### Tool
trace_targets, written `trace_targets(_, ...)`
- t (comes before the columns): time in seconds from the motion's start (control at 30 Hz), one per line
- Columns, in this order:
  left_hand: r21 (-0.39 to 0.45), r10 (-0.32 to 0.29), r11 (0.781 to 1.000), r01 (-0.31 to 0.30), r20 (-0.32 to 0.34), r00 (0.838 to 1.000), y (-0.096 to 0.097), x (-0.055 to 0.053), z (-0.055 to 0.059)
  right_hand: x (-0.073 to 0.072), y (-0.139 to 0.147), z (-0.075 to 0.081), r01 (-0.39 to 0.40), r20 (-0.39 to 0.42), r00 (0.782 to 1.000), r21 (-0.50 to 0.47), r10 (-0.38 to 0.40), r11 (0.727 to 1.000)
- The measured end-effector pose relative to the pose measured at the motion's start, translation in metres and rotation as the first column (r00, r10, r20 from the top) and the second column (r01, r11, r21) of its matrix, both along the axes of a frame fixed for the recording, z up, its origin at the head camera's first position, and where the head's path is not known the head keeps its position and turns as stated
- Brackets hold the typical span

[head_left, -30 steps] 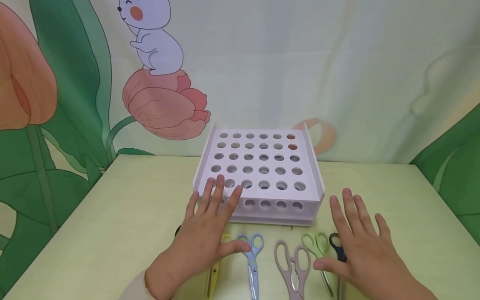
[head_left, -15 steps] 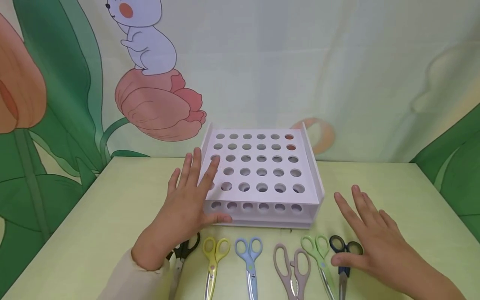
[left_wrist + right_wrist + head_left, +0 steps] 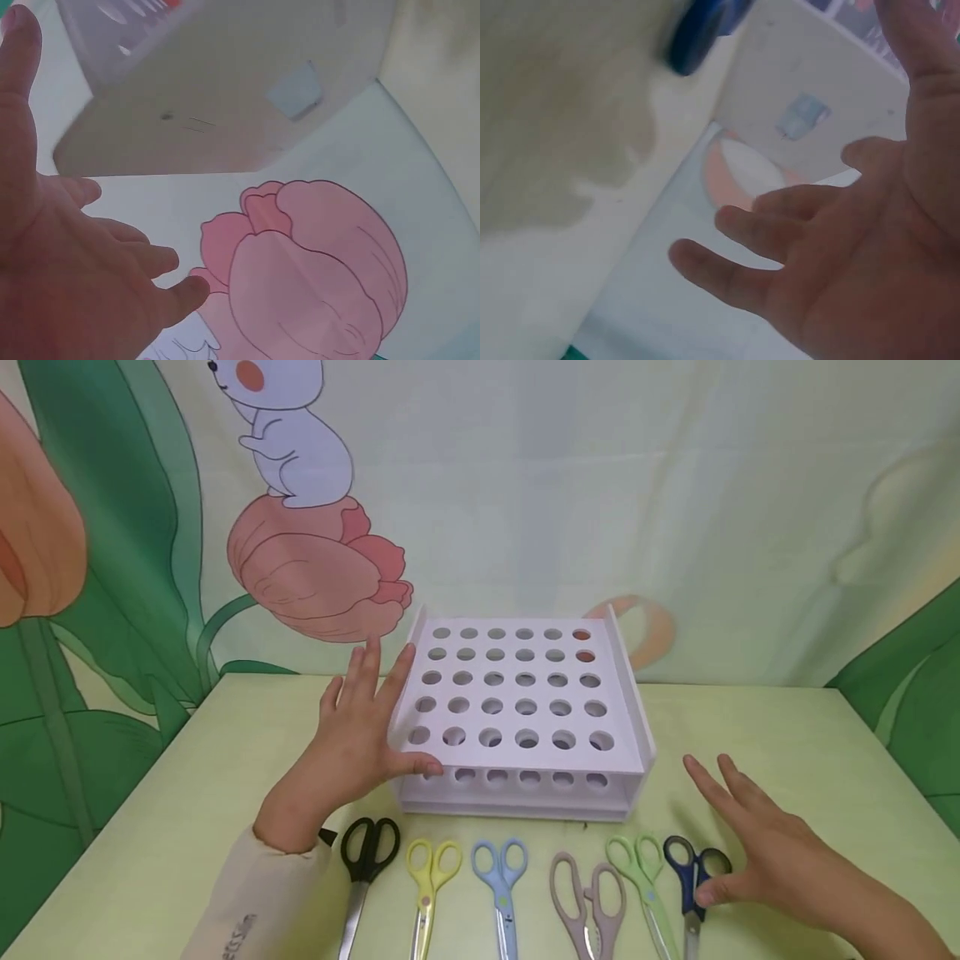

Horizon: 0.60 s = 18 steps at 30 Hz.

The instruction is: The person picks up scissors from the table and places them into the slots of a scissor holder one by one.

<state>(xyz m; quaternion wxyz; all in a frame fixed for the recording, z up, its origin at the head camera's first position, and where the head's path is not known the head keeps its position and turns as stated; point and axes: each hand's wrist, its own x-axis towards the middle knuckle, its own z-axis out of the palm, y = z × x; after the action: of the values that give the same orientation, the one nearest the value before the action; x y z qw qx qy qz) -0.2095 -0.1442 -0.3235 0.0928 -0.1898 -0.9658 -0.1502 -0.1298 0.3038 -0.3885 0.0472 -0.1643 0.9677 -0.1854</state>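
Note:
A white rack with rows of round holes [image 3: 510,752] stands at the table's middle. My left hand [image 3: 352,735] hovers by its left side, fingers spread and holding nothing; the left wrist view shows the rack's side panel [image 3: 225,135] beyond the fingers. Over the navy scissors [image 3: 692,868] on the right is my right hand [image 3: 772,852], fingers spread, nothing in it. Before the rack lie black scissors [image 3: 366,860], yellow scissors [image 3: 426,893], light blue scissors [image 3: 502,893], mauve scissors [image 3: 577,910] and green scissors [image 3: 651,902] in a row, handles pointing toward the rack.
The pale green table [image 3: 225,760] runs back to a printed curtain [image 3: 525,485] with flowers and a white animal. Behind my left sleeve [image 3: 255,885] a small black tip [image 3: 327,837] shows. Blades of several scissors run past the lower frame edge.
My left hand has moved left, off the front of the rack to its left side, uncovering the black and yellow scissors. My right hand has shifted right and slightly down, uncovering the navy scissors' handles.

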Motion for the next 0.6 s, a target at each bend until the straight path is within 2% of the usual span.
trace_targets(0.13, 0.006, -0.007, 1.000, 0.006, 0.038, 0.999, -0.002, -0.005, -0.006, -0.004, 0.011, -0.012, 0.021, 0.060, 0.998, 0.000, -0.021, 1.000)
trace_targets(0.4, 0.021, -0.021, 1.000, 0.020, 0.057, 0.998, -0.003, -0.005, -0.012, -0.014, 0.020, -0.029, 0.054, 0.182, 0.982, 0.026, -0.058, 0.998)
trace_targets(0.6, 0.057, -0.033, 0.998, 0.029, 0.075, 0.997, -0.001, -0.006, -0.014, -0.012, 0.023, -0.035, -0.004, 0.136, 0.991, 0.018, 0.002, 1.000)
